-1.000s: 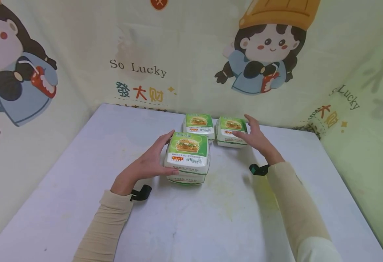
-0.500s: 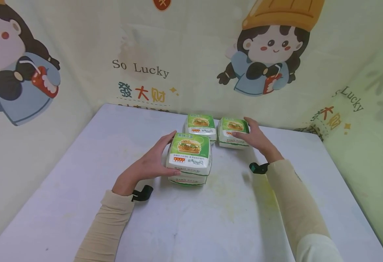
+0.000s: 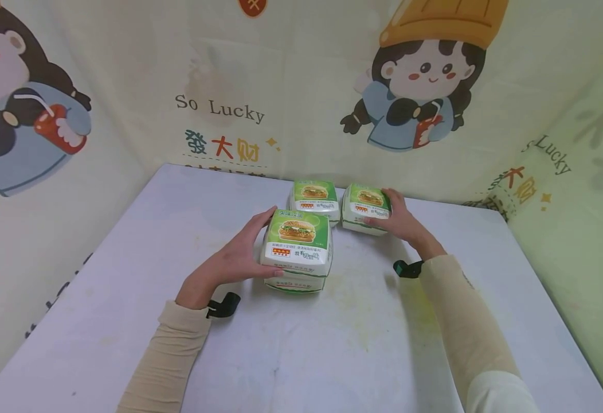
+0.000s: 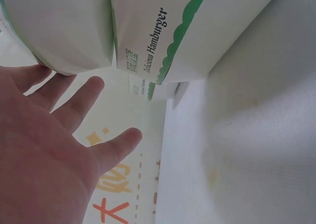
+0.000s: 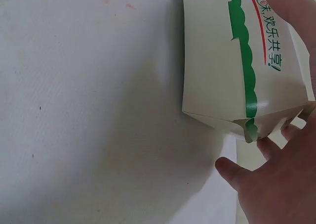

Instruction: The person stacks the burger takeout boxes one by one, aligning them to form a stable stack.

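Observation:
A stack of two green-and-white hamburger boxes (image 3: 298,235) stands on the white table. My left hand (image 3: 229,258) holds the upper box (image 4: 64,26), thumb on its front and fingers along its left side and back. Beneath it sits the lower box (image 4: 158,31), its printed side facing the left wrist camera. Farther back and right, my right hand (image 3: 402,218) grips a third hamburger box (image 3: 365,201) at its right side, thumb on the front. In the right wrist view this box (image 5: 217,61) appears at or very near the tabletop. Some right fingers are hidden behind it.
Another hamburger box (image 3: 314,192) stands behind the stack, just left of the right-hand box. A cream printed cloth (image 3: 301,86) hangs close behind the white table (image 3: 332,355) and along its sides.
My right hand has slid slightly down and left round the back right box, which has turned or tilted a little. The left hand and the stack hardly move.

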A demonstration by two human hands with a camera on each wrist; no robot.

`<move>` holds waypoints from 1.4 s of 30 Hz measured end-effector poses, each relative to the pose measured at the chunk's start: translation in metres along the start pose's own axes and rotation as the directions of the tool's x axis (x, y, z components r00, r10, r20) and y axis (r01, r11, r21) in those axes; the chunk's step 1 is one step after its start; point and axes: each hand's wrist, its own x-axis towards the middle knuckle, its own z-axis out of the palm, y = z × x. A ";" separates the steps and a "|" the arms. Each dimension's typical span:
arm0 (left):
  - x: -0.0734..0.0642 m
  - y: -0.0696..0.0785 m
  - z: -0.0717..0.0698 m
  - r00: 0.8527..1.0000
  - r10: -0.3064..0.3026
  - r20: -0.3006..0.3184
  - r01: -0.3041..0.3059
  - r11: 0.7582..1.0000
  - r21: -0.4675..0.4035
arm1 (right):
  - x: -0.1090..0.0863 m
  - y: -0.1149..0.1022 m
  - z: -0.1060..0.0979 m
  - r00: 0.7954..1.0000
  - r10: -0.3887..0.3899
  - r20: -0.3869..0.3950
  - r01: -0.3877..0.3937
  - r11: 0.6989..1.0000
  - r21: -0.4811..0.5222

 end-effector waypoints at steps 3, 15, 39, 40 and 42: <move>0.000 -0.001 0.000 1.000 0.003 0.000 -0.003 1.000 -0.007 | -0.001 -0.001 0.001 1.000 -0.002 0.003 0.002 1.000 -0.003; 0.000 -0.001 0.000 1.000 0.002 0.004 -0.002 1.000 -0.015 | -0.003 0.001 0.002 1.000 0.004 -0.010 -0.004 1.000 0.014; -0.001 0.000 0.000 1.000 0.001 0.003 -0.001 1.000 -0.015 | -0.024 0.005 0.004 0.973 -0.025 -0.231 0.044 0.996 0.080; -0.001 0.000 0.000 1.000 0.001 0.004 -0.001 1.000 -0.015 | -0.024 0.005 0.005 0.971 -0.025 -0.240 0.047 0.995 0.087; -0.001 0.000 0.000 1.000 0.002 0.005 -0.001 1.000 -0.016 | -0.026 0.005 0.005 0.967 -0.026 -0.255 0.053 0.994 0.100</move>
